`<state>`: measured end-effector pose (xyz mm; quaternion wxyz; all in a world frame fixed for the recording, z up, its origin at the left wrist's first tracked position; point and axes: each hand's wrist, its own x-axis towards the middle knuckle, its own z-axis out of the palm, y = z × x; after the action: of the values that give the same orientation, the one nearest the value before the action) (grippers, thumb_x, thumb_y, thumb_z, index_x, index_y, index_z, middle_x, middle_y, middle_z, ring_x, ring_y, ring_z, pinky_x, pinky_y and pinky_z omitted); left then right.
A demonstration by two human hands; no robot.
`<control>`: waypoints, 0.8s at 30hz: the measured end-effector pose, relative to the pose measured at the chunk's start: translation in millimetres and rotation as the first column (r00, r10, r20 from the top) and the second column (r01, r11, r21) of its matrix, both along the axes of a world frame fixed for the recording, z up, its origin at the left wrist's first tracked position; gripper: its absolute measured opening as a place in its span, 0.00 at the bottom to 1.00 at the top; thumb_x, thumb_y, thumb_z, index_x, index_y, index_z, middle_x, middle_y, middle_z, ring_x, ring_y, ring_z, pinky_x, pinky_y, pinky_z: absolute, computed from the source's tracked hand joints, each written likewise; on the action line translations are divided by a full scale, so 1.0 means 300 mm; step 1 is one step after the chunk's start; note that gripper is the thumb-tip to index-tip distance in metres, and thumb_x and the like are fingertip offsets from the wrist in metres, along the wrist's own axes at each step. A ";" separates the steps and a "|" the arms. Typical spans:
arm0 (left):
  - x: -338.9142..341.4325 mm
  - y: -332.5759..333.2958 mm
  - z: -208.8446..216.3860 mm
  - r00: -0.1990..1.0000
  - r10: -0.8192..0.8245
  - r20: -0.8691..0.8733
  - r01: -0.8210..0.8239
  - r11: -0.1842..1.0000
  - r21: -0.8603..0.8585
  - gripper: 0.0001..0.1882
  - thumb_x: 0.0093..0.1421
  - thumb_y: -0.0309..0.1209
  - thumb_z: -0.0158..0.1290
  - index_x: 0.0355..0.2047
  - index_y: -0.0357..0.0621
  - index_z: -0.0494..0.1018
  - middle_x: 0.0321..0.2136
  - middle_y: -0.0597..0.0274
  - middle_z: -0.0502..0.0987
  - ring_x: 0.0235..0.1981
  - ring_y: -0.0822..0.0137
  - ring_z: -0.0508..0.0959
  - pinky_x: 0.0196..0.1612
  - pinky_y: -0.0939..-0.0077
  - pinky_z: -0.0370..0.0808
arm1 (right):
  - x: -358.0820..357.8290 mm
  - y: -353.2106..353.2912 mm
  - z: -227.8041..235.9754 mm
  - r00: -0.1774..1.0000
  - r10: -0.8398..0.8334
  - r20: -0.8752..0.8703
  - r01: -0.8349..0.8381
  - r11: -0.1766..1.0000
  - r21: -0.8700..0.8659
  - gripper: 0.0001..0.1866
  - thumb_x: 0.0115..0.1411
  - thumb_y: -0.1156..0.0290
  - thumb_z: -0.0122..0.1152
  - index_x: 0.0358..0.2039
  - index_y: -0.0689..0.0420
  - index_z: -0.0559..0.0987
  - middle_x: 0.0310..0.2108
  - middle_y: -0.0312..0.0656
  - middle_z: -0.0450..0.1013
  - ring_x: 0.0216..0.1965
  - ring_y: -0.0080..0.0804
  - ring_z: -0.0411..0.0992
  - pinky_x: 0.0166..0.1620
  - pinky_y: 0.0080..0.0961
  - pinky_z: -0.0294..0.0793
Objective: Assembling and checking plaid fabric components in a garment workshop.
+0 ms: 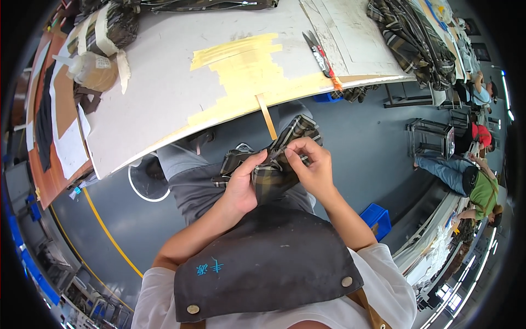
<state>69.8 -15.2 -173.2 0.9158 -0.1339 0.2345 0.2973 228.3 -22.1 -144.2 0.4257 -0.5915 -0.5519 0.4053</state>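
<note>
1. Largest, we have the pale desk [164,82] on the far side, its near edge bowed by the lens.
2. We see the dark apron [268,263] on the near side, over a white shirt.
3. At the far right of the desk we find a heap of plaid garments [416,44], dark and rumpled.
4. We note yellow tape [241,66] layered in uneven strips across the desk's middle.
5. The plaid cloth [268,183] is between the hands, above the lap, just off the desk's near edge. We see black, brown and olive checks crossed by thin pale lines; it is bunched, with a folded flap jutting far and right and a browner part hanging nearest us.
6. Our left hand [245,183] grasps the cloth's left part, thumb laid on top.
7. Our right hand [311,166] pinches the cloth between thumb and forefinger, other fingers curled.
8. Smallest, we have scissors [319,54] with red-and-black handles, lying right of the tape.
</note>
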 end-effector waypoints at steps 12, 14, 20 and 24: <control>0.007 0.043 0.027 0.997 0.026 -0.078 -0.036 0.991 -0.132 0.18 0.58 0.39 0.47 0.42 0.37 0.67 0.40 0.53 0.73 0.40 0.61 0.74 0.46 0.65 0.71 | -0.026 0.034 0.016 0.994 -0.069 -0.083 0.053 0.981 -0.184 0.02 0.54 0.79 0.54 0.28 0.64 0.71 0.24 0.32 0.69 0.27 0.15 0.67 0.32 0.12 0.66; 0.013 0.046 0.036 0.996 0.034 -0.077 -0.045 0.989 -0.144 0.18 0.58 0.38 0.47 0.42 0.37 0.68 0.39 0.54 0.74 0.40 0.61 0.75 0.46 0.66 0.71 | -0.027 0.035 0.012 0.992 -0.076 -0.106 0.055 0.980 -0.189 0.02 0.54 0.79 0.54 0.28 0.64 0.71 0.24 0.32 0.68 0.26 0.14 0.67 0.31 0.11 0.66; 0.026 0.044 0.040 0.996 0.050 -0.074 -0.060 0.990 -0.130 0.16 0.58 0.37 0.47 0.39 0.38 0.69 0.37 0.55 0.74 0.37 0.62 0.75 0.44 0.67 0.72 | -0.024 0.038 0.009 0.978 -0.153 -0.138 0.123 0.971 -0.203 0.02 0.53 0.79 0.55 0.27 0.64 0.72 0.20 0.34 0.70 0.22 0.15 0.68 0.27 0.14 0.68; 0.020 0.051 0.048 0.997 0.061 -0.055 -0.068 0.989 -0.135 0.15 0.58 0.37 0.47 0.38 0.38 0.69 0.37 0.55 0.74 0.37 0.63 0.76 0.43 0.68 0.73 | -0.042 0.045 0.028 0.977 -0.153 -0.150 0.113 0.963 -0.244 0.02 0.54 0.78 0.54 0.27 0.63 0.71 0.20 0.31 0.67 0.22 0.12 0.64 0.25 0.11 0.62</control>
<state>75.6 0.2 -158.9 0.8882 -0.1963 0.2730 0.3132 215.7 -8.4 -135.8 0.4242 -0.6373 -0.4216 0.4859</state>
